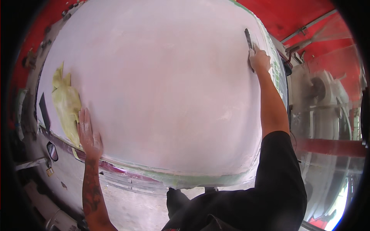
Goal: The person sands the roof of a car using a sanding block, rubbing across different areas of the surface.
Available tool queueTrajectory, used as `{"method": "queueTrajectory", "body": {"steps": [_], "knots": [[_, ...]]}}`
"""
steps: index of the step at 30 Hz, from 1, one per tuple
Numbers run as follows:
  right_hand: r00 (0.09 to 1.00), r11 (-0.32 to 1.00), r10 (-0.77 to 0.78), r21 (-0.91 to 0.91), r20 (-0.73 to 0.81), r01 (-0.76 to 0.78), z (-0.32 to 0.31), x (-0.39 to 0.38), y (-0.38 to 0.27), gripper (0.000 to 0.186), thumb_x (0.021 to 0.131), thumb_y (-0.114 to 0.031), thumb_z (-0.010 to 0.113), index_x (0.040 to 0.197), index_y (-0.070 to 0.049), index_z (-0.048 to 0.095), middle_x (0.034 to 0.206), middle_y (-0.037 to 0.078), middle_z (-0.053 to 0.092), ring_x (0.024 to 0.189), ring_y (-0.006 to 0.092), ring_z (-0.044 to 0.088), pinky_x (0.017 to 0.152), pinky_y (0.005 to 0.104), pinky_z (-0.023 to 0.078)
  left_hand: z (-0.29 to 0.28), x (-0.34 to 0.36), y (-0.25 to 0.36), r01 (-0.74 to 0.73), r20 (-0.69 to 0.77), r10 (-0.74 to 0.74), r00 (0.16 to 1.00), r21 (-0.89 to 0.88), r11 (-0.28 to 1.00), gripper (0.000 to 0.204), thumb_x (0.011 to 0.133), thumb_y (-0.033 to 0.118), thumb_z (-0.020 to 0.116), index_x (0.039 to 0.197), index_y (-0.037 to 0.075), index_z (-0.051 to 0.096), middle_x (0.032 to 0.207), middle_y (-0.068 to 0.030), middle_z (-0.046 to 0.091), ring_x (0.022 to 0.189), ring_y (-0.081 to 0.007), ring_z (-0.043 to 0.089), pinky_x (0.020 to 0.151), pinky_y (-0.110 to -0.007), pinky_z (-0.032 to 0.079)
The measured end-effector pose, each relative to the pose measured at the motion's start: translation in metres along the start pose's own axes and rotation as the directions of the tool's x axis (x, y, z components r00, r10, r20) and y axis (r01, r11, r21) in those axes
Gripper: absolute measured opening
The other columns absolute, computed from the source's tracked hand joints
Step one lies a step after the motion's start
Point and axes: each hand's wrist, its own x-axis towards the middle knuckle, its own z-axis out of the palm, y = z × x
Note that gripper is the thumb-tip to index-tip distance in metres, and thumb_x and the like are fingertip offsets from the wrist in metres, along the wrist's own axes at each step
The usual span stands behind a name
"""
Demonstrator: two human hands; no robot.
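Note:
A large, pale pinkish-white panel point(162, 84), dusty and gently curved, stretches in front of me. At its far right, my right hand point(260, 59) is closed around a long, narrow, dark sanding block point(248, 37), which lies against the surface near the edge. My left hand point(89, 133) lies flat at the near left with fingers extended and whitened by dust. It touches or lies just beside a crumpled pale-yellow cloth point(67, 98); the exact contact is unclear. Left of the cloth is a flat, dark, strip-like piece point(44, 111).
Green and white patches point(276, 65) run along the panel's right border. A small mirror point(52, 151) lies below the left corner. Red structures point(300, 15) stand beyond the far right, and translucent sheeting point(327, 127) hangs at the right. My body is against the near edge.

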Motion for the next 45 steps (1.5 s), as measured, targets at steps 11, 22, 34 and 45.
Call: {"method": "queueTrajectory", "body": {"steps": [11,22,34,45], "knots": [[0.722,0.679,-0.636,0.246,-0.273,0.691,-0.01,-0.261,-0.082,0.049,0.081,-0.023,0.073,0.129,-0.023,0.062,0.128,0.013,0.054,0.086,0.0309,0.051,0.076,0.0413,0.047,0.001,-0.015,-0.022,-0.06,-0.015,0.061,0.998,0.051,0.997,0.057,0.098,0.025,0.035,0.148,-0.001,0.037,0.152,-0.0211,0.038,0.143,-0.0398,0.032,0.116,-0.049,0.021],[0.969,0.97,-0.172,0.143,-0.178,0.199,0.014,-0.188,0.013,0.05,0.088,-0.034,0.064,0.134,-0.015,0.056,0.12,0.016,0.061,0.101,0.0391,0.058,0.083,0.048,0.052,0.01,-0.011,-0.027,-0.075,-0.035,0.077,0.996,0.056,0.996,0.058,0.102,0.033,0.031,0.149,0.001,0.036,0.153,-0.0214,0.037,0.142,-0.041,0.031,0.116,-0.05,0.022],[0.999,0.998,0.042,0.044,-0.026,-0.041,0.009,-0.078,0.054,0.047,0.093,-0.04,0.053,0.13,-0.011,0.058,0.122,0.019,0.06,0.111,0.0429,0.055,0.09,0.049,0.05,0.016,-0.008,-0.019,-0.071,-0.029,0.071,0.997,0.012,0.997,0.061,0.104,0.042,0.027,0.149,0.001,0.037,0.152,-0.0206,0.038,0.143,-0.0407,0.031,0.116,-0.049,0.022],[0.896,0.912,-0.357,0.111,-0.265,0.396,0.0,-0.252,0.025,0.048,0.089,-0.029,0.067,0.135,-0.017,0.057,0.129,0.013,0.057,0.091,0.0366,0.056,0.08,0.0464,0.048,0.011,-0.003,-0.021,-0.131,-0.102,0.134,0.986,0.032,0.991,0.055,0.096,0.02,0.036,0.148,0.001,0.038,0.15,-0.0209,0.04,0.14,-0.0402,0.035,0.114,-0.049,0.025]]}}
